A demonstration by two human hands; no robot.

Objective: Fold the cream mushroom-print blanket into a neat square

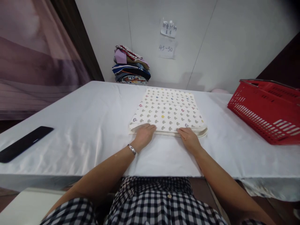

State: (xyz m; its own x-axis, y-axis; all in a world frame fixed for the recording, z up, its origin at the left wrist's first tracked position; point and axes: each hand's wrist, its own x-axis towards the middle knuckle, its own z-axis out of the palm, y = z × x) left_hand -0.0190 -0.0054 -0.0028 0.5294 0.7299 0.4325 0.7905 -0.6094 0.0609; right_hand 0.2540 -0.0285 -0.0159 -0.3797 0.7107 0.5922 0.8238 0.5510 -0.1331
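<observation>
Now both hands, left hand (144, 133) and right hand (188, 137), rest flat, grip released, on the folded cloth (167, 110).

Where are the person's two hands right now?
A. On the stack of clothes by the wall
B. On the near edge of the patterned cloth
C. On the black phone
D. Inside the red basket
B: the left hand and right hand both rest flat on the near edge of the folded cloth.

My matt, soft printed cloth (167, 111) lies on a smooth, faintly sheeny white tablecloth (93, 131); the red basket (267, 109) looks glossy plastic, my wristband (132, 149) shiny metal.
</observation>
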